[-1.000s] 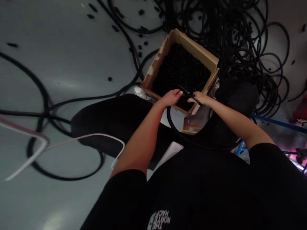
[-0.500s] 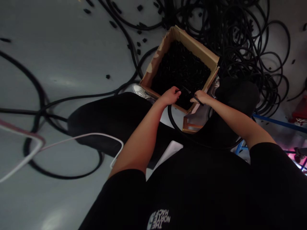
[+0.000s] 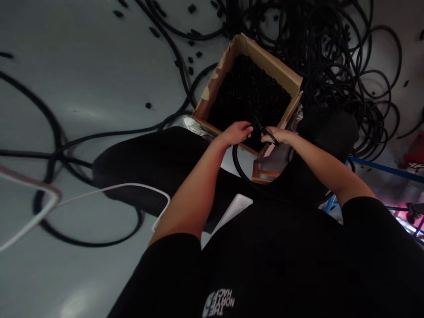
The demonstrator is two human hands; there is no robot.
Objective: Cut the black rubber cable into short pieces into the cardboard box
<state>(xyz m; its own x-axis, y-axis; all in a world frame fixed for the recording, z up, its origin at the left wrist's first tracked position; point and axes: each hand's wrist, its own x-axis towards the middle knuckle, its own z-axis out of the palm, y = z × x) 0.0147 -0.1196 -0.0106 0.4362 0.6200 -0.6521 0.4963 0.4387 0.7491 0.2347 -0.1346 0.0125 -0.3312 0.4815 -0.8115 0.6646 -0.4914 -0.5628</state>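
A cardboard box (image 3: 274,64) full of small black pieces stands between my feet. Over its near edge, my left hand (image 3: 239,132) is closed on the end of a black hose (image 3: 237,163), which loops down below the box. Close by on the right, my right hand (image 3: 274,134) is wrapped round the dark handle of a cutting tool (image 3: 258,123). The tool's blades point up and left over the box, near my left fingertips. The dark pieces behind hide their exact shape.
Tangled black hose (image 3: 331,66) lies on the floor behind and right of the box. Small black pieces (image 3: 154,32) are scattered at the upper left. A wooden stool (image 3: 265,174), a white phone-like object (image 3: 235,207) and a blue frame (image 3: 384,168) are nearby.
My left hand has shifted slightly right. My right hand has moved slightly left with the tool, and the two are closer together.
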